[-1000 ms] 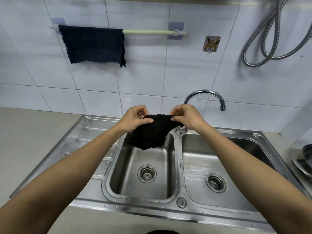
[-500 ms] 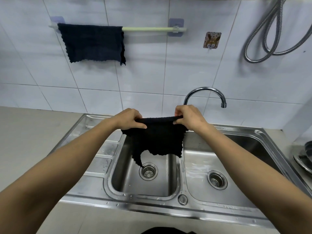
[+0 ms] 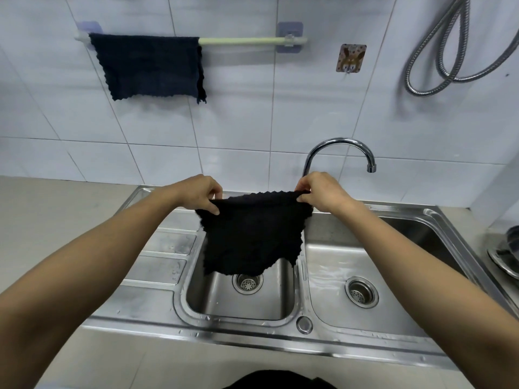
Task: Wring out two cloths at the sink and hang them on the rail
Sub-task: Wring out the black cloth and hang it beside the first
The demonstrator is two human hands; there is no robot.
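A black cloth (image 3: 250,234) hangs spread out above the left basin of the steel double sink (image 3: 238,321). My left hand (image 3: 200,193) pinches its upper left corner and my right hand (image 3: 320,192) pinches its upper right corner. A dark blue cloth (image 3: 148,66) hangs over the left part of the pale green rail (image 3: 247,40) on the tiled wall. The right part of the rail is bare.
A curved chrome tap (image 3: 337,148) stands behind my right hand. A metal shower hose (image 3: 438,51) loops on the wall at the upper right. A patterned wall hook (image 3: 351,58) sits right of the rail. Metal pans (image 3: 505,251) lie at the right edge.
The black cloth went from bunched between my hands to spread open. My hands moved apart and lifted a little.
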